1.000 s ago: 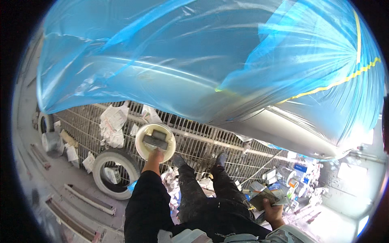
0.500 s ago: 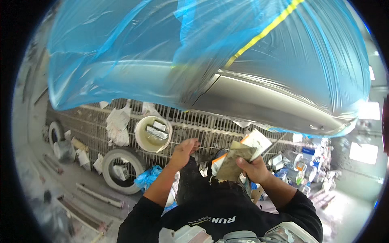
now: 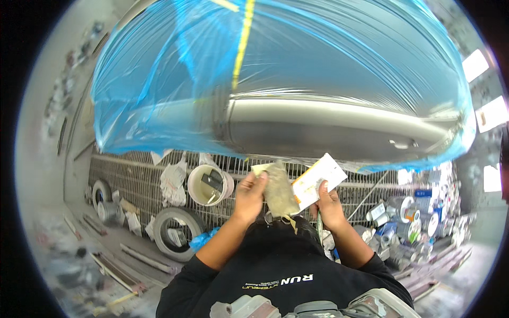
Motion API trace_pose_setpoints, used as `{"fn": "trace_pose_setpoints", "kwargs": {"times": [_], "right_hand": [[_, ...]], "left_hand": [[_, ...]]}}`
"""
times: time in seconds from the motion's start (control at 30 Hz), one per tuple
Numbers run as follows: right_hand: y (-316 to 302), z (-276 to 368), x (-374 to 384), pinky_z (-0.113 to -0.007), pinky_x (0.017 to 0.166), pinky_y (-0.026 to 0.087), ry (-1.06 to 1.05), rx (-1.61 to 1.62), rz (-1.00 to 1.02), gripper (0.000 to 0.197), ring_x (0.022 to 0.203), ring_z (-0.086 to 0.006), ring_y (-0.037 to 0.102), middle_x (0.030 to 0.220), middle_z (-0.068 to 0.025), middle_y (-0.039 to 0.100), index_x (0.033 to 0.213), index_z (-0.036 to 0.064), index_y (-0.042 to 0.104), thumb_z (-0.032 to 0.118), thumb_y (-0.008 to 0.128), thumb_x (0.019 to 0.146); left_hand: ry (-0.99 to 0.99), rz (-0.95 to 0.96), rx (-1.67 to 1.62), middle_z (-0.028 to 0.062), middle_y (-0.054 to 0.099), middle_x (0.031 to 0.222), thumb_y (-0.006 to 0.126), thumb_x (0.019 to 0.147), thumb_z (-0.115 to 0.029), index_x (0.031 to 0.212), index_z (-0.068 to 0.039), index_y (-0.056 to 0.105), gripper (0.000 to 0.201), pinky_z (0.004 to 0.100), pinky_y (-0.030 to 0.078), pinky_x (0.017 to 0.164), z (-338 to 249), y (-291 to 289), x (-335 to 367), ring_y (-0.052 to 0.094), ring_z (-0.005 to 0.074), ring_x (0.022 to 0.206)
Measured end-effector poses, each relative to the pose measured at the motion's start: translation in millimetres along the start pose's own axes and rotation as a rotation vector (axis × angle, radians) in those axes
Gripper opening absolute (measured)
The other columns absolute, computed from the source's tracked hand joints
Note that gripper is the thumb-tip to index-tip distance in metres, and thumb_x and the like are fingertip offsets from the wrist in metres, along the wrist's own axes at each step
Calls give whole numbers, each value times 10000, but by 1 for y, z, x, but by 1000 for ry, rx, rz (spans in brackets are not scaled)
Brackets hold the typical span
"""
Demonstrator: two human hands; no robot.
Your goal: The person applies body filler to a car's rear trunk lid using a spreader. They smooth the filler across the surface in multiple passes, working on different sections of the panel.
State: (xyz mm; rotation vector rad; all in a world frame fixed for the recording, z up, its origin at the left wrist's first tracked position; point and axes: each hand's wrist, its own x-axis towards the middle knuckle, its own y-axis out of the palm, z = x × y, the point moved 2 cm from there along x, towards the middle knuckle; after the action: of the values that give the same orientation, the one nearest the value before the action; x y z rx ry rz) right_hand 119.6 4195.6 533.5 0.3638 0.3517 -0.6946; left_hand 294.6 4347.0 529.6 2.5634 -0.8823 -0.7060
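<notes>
Pinched under the thumb of my left hand [image 3: 249, 199] is a worn grey-brown abrasive pad [image 3: 281, 191], with a pale yellowish corner showing by the thumb. My right hand [image 3: 330, 208] grips a white card packet [image 3: 319, 183] with an orange stripe, its thumb lying across the face. Pad and packet are close side by side in front of my body. A thin strip hangs below the right fingers, too blurred to name. Beyond both hands is the bare silver lower side of a car [image 3: 328, 124]; neither hand touches it.
Blue plastic film [image 3: 159, 111] with yellow tape [image 3: 244, 42] covers most of the car. On the floor grating [image 3: 249, 164] stand a white bucket [image 3: 228, 185] with items inside and a tyre [image 3: 159, 238]. Crumpled paper [image 3: 173, 183] lies left; several cans [image 3: 408, 230] crowd the right.
The pad has passed from my right hand to my left, which was empty. The packet stays in my right hand. The view has swung right along the car.
</notes>
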Motion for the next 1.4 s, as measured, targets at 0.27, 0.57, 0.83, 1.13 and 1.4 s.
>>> {"fn": "trace_pose_setpoints", "kwargs": {"times": [0.27,0.57,0.83,1.13,1.4], "right_hand": [[-83,-67,-89,-244,597,408,3,217,-605,147,634,-65,537,813,6,692,998,46,737,193,748,994],[-65,-164,-208,-420,830,554,162,-535,-1029,230,920,-365,752,984,-220,769,1091,11,755,193,714,957],[-130,-253,-179,-416,852,554,129,-352,-1073,247,939,-345,754,994,-221,774,1085,-28,746,188,705,972],[-267,-443,65,-368,946,512,96,98,-818,286,1019,-244,708,1101,-157,771,1183,-66,713,104,694,953],[-244,-641,338,-407,828,554,388,21,-506,340,954,-236,719,1097,-142,763,1237,-78,684,128,725,971]], "left_hand": [[-299,-10,186,24,732,1095,590,1091,-393,1202,-29,677,391,316,532,918,69,-89,33,669,146,1001],[-248,860,1970,227,739,1007,602,995,-394,1076,-125,723,305,579,535,820,132,-230,11,691,473,969],[-129,331,1281,105,665,777,655,1030,-275,1003,-15,698,265,373,502,692,115,-151,54,594,190,705],[-239,306,1227,-19,572,785,575,1096,-328,1151,8,696,361,340,450,684,301,-162,181,493,112,704],[-231,313,1411,119,567,723,503,1108,-418,935,8,608,472,430,459,691,462,-276,269,556,265,676]]}}
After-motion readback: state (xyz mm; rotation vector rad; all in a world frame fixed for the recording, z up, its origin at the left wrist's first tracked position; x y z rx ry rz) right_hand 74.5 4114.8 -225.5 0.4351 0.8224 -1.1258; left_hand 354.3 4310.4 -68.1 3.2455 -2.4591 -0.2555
